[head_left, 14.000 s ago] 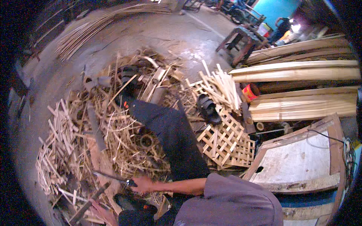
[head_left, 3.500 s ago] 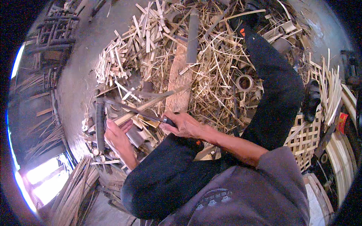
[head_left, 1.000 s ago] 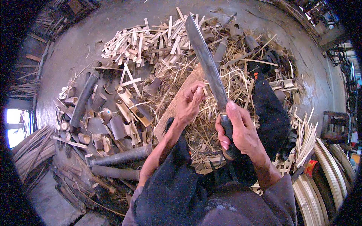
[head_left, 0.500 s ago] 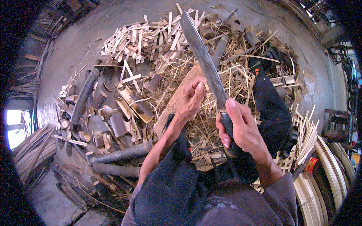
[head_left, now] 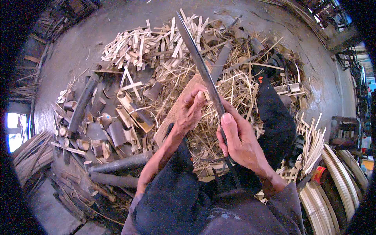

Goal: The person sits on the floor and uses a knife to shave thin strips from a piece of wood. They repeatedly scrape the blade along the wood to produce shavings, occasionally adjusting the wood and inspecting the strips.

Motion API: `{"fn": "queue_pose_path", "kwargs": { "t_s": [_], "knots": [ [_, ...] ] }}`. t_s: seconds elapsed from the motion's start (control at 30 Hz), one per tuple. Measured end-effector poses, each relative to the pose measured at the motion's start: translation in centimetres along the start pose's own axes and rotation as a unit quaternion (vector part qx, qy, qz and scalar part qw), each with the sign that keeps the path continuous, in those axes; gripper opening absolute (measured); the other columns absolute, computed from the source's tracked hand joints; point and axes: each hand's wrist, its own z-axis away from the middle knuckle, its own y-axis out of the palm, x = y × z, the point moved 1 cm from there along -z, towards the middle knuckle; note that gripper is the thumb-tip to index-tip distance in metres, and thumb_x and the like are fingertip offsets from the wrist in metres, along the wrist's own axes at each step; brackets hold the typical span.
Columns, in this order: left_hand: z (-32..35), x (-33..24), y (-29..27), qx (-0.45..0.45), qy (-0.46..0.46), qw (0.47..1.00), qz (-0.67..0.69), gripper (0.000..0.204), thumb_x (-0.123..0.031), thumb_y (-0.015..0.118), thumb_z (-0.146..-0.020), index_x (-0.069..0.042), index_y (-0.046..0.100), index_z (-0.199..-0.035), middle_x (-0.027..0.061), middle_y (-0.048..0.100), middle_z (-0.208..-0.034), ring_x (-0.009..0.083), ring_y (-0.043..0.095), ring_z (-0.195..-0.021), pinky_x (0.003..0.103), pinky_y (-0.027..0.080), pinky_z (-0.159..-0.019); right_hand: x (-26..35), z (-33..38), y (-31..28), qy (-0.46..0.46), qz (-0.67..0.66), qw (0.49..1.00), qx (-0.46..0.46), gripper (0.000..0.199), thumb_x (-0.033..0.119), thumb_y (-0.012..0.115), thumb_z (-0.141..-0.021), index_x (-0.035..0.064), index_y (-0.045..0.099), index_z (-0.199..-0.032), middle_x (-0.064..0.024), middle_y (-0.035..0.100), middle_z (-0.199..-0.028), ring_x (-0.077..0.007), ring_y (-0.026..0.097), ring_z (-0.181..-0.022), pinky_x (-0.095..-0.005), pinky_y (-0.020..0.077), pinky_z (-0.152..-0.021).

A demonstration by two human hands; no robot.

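Note:
My right hand (head_left: pixel 243 145) is wrapped round the dark handle of a long machete (head_left: pixel 200 64), thumb lying along its top. The blade slants up and to the left, seen nearly edge-on. My left hand (head_left: pixel 189 113) is closed in a pinch on a short, pale bamboo strip (head_left: pixel 207 95), most of it hidden by the fingers and the blade. The strip sits right beside the blade, and I cannot tell whether they touch. Under my left hand a wooden board (head_left: pixel 166 126) lies slanting between my legs, among thin bamboo shavings (head_left: pixel 235 88).
A heap of split bamboo strips (head_left: pixel 133 45) lies at the far left. Cut bamboo pieces (head_left: pixel 117 131) and longer poles (head_left: pixel 121 162) crowd the left floor. Lattice-woven strips (head_left: pixel 311 150) and bundled long slats (head_left: pixel 340 178) stand at the right, past my dark-trousered leg (head_left: pixel 274 117).
The machete has turned so its blade shows more edge-on, and its tip has shifted left. Both hands have moved slightly left, still holding the same things.

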Motion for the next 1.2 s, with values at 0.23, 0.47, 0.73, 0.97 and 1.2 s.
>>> {"fn": "queue_pose_path", "kwargs": {
  "t_s": [0.23,0.47,0.73,0.97,1.2],
  "knots": [
    [0.9,0.7,-1.4,-0.015,-0.014,1.0,0.0,0.027,-0.029,0.047,-0.098,-0.005,0.06,-0.094,-0.0032,0.052,-0.083,0.0075,0.046,-0.077,0.024,0.039,-0.07,-0.5,0.2,0.6,-0.021,0.025,0.999,-0.003,0.051,0.033,0.037,-0.101,0.0054,0.03,-0.144,0.0048,0.042,-0.059,-0.0034,0.038,-0.047,-0.0192,0.0333,-0.043],
    [3.6,7.2,-4.9,0.005,-0.079,0.981,-0.175,0.037,-0.025,0.063,-0.087,-0.003,0.054,-0.115,0.0118,0.054,-0.113,0.0233,0.05,-0.106,0.035,0.041,-0.089,-1.3,0.3,0.7,-0.021,0.084,0.996,0.022,0.048,0.032,0.036,-0.101,0.0089,0.032,-0.144,0.0034,0.044,-0.059,-0.0043,0.04,-0.047,-0.0208,0.0357,-0.044],
    [2.7,3.3,-4.9,-0.013,-0.059,0.964,-0.258,0.034,-0.013,0.068,-0.081,-0.006,0.059,-0.113,0.0197,0.062,-0.109,0.0357,0.06,-0.102,0.039,0.049,-0.08,3.7,1.9,0.7,-0.014,0.118,0.993,-0.006,0.045,0.028,0.038,-0.1,0.0147,0.038,-0.142,-0.0001,0.047,-0.058,-0.0083,0.045,-0.053,-0.0263,0.0415,-0.052],
    [4.3,8.4,-8.6,-0.022,-0.164,0.979,-0.116,0.049,-0.015,0.066,-0.084,-0.005,0.049,-0.13,0.0115,0.054,-0.129,0.0245,0.052,-0.116,0.037,0.041,-0.098,1.5,-0.2,2.3,-0.025,0.091,0.995,0.039,0.046,0.033,0.036,-0.101,0.0097,0.038,-0.14,0.0018,0.046,-0.06,-0.0062,0.043,-0.049,-0.0228,0.0386,-0.045],
    [5.8,-0.1,-9.8,0.058,-0.036,0.793,-0.605,0.05,-0.037,0.068,-0.08,-0.004,0.059,-0.116,0.0202,0.062,-0.111,0.037,0.057,-0.107,0.042,0.045,-0.093,-2.0,-2.2,0.6,-0.006,0.163,0.986,0.038,0.044,0.031,0.038,-0.101,0.0107,0.041,-0.14,0.0024,0.044,-0.058,-0.0073,0.043,-0.051,-0.0253,0.038,-0.048]
  ]
}}
